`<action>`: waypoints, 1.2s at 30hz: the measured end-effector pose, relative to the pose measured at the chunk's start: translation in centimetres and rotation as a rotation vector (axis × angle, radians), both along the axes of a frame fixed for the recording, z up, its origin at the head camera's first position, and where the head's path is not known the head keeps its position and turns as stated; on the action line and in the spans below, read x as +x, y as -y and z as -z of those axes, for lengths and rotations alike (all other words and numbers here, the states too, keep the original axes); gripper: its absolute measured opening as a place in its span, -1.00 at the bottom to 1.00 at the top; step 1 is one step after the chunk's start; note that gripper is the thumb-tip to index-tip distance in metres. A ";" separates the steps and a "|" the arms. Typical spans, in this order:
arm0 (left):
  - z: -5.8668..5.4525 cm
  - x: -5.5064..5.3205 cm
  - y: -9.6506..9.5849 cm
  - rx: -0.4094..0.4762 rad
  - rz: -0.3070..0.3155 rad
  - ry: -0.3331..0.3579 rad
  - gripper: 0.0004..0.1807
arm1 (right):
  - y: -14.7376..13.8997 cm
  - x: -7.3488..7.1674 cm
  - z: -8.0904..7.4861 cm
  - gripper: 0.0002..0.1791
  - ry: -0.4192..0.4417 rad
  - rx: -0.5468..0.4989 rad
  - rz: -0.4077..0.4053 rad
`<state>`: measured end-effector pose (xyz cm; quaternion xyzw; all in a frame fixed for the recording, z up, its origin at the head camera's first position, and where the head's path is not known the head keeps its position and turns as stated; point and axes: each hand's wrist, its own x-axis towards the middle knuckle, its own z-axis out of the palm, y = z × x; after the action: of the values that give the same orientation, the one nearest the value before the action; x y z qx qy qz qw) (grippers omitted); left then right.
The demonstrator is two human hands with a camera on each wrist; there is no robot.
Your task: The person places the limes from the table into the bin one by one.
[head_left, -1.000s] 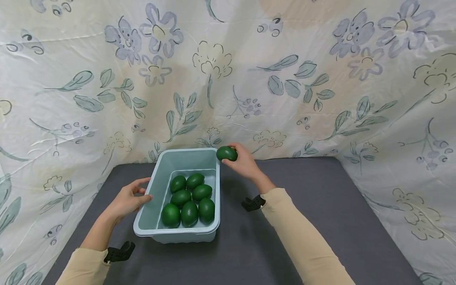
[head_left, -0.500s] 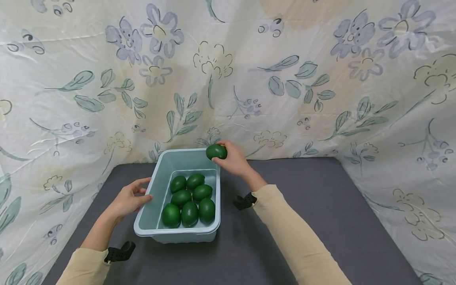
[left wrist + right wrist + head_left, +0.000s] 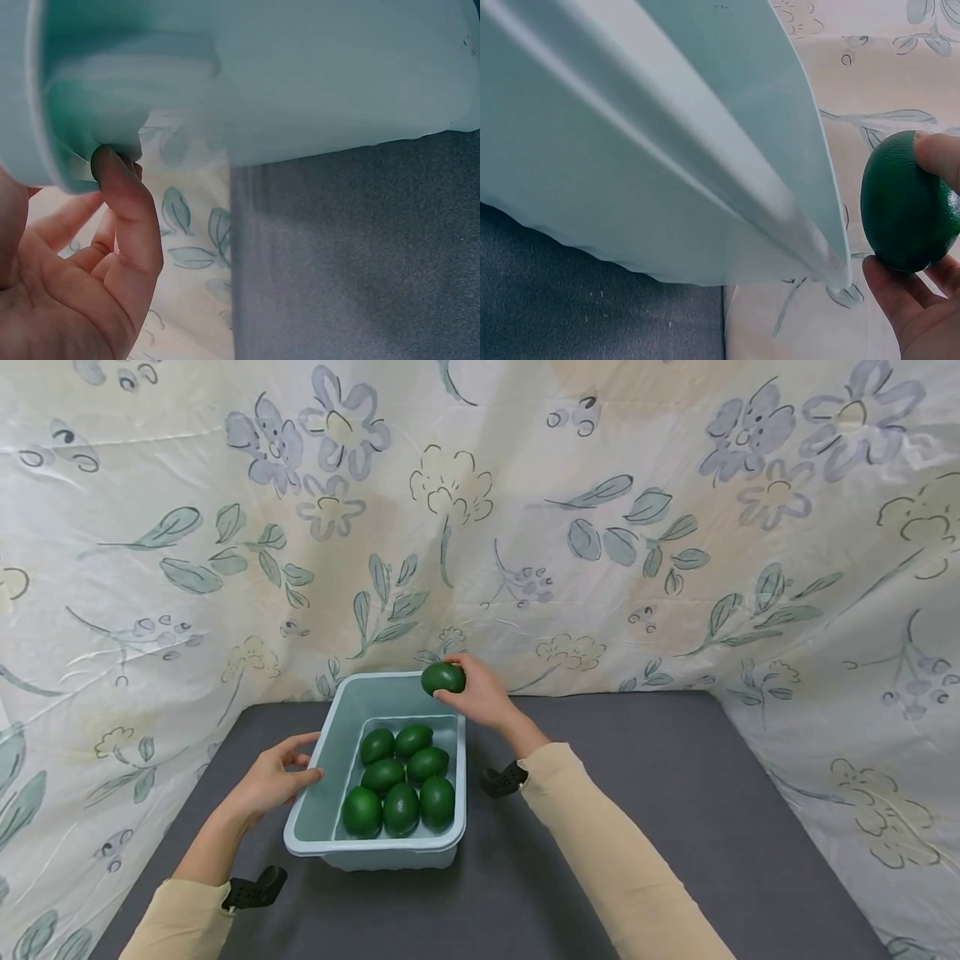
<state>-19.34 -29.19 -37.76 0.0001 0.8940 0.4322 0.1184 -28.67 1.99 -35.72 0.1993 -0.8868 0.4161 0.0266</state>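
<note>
A dark green avocado [image 3: 442,678] is held by my right hand [image 3: 482,695] above the far right corner of a pale blue-green plastic bin [image 3: 375,847]. Thumb and fingers pinch the fruit from opposite sides in the right wrist view, where the avocado [image 3: 907,202] is apart from the rim. Several more avocados [image 3: 401,810] lie together on the bin's floor, toward its near end. My left hand [image 3: 272,781] grips the bin's left rim; in the left wrist view, curled fingers [image 3: 129,202] reach under the lip.
A dark grey cloth-covered table [image 3: 637,793] carries the bin left of its middle. Directly behind the table hangs a floral curtain [image 3: 517,527], which also covers both sides. Black wrist straps [image 3: 504,780] sit over beige sleeves.
My right hand has carried the avocado leftward, from beside the bin's far right corner to over it. The left hand keeps its hold on the rim, and the bin stays put.
</note>
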 end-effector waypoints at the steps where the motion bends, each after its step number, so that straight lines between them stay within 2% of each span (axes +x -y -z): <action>1: 0.0 0.0 0.0 0.000 -0.001 0.001 -0.28 | 0.1 0.0 0.0 -0.35 0.000 0.003 -0.002; 14: 0.1 0.0 0.0 0.005 -0.004 0.002 -0.27 | 0.9 0.1 0.1 -0.39 0.027 0.008 -0.023; 26: -0.1 0.2 -0.1 0.009 0.008 0.001 -0.27 | 0.3 0.1 0.3 -0.33 0.020 -0.016 -0.070; 36: -0.2 0.3 -0.2 0.006 0.012 0.008 -0.26 | -0.8 0.5 0.2 -0.34 0.016 0.002 -0.070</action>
<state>-19.05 -28.98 -37.51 0.0041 0.8922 0.4341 0.1247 -28.13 2.82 -35.94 0.2269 -0.8799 0.4175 0.0048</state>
